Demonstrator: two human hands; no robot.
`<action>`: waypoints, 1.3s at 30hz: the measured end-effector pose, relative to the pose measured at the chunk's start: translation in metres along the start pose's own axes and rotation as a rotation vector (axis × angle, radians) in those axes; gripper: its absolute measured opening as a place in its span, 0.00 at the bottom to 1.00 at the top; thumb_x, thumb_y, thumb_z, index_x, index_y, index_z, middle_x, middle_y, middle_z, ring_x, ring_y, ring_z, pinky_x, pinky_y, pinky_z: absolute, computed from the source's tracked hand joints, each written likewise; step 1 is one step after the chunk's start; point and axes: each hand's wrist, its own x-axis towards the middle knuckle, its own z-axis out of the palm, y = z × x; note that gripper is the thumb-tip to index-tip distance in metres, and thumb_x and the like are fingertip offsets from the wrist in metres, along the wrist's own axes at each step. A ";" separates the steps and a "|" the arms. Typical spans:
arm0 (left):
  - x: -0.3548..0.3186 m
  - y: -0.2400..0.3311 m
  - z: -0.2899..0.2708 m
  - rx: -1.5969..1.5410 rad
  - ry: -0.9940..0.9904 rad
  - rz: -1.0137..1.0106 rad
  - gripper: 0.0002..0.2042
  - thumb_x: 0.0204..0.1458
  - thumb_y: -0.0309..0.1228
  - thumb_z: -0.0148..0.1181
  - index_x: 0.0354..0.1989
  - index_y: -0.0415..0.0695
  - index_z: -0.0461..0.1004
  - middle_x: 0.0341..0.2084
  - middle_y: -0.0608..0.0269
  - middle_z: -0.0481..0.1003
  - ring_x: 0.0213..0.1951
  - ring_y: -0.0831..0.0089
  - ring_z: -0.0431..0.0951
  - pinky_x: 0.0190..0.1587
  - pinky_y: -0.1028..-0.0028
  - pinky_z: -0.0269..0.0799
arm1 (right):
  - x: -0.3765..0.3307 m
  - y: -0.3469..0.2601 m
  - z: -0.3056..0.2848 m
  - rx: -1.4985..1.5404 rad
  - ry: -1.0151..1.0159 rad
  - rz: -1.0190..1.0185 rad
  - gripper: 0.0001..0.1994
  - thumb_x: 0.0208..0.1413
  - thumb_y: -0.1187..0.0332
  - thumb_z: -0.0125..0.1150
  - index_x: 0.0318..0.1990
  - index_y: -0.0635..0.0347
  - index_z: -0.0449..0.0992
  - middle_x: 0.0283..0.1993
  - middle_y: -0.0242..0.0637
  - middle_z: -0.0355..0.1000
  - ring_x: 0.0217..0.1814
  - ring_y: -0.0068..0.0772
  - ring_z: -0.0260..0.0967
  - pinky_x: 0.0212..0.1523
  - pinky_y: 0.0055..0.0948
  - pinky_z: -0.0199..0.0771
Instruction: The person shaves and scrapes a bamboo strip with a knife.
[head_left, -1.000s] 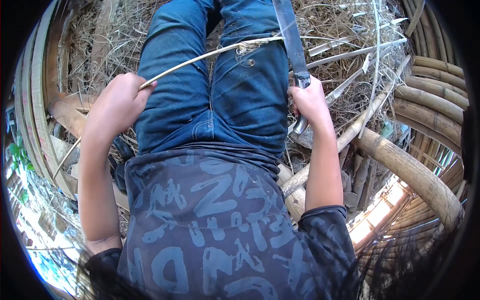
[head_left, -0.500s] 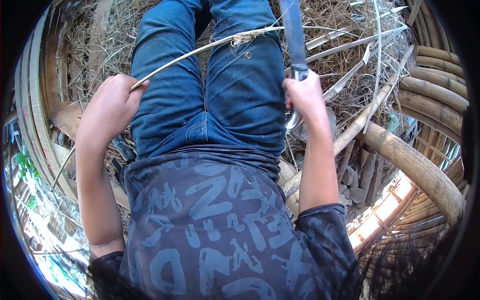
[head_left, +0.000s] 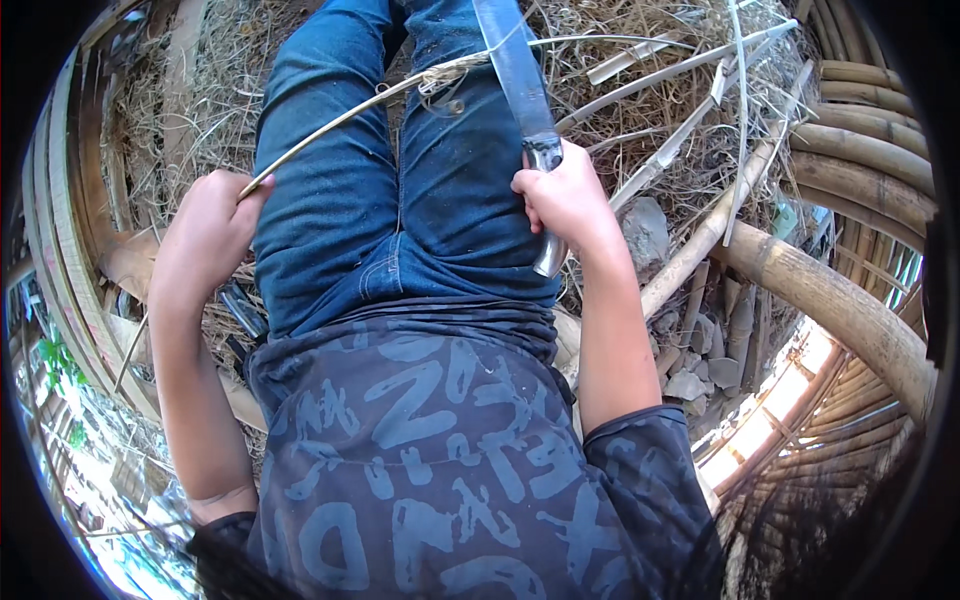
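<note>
The left hand [head_left: 205, 240] has its fingers clamped on the near end of a thin bamboo strip [head_left: 330, 125], which arcs across both thighs of the blue jeans [head_left: 400, 190]. The right hand [head_left: 565, 195] grips the handle of a long knife [head_left: 515, 70], blade laid against the strip near the knee, where pale shavings curl. Thick bamboo poles [head_left: 840, 305] and dry straw [head_left: 640, 120] lie to the right.

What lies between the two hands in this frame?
In the head view, the person's jeans-clad thighs fill the stretch between left hand and right hand; the thin bamboo strip crosses above them.
</note>
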 end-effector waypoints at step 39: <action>-0.030 -0.003 -0.003 0.115 0.171 0.256 0.21 0.64 0.42 0.48 0.27 0.35 0.69 0.21 0.39 0.71 0.30 0.39 0.72 0.35 0.49 0.64 | -0.039 0.000 -0.007 0.223 -0.274 0.166 0.13 0.45 0.80 0.60 0.36 0.59 0.63 0.18 0.27 0.61 0.13 0.18 0.60 0.14 0.24 0.63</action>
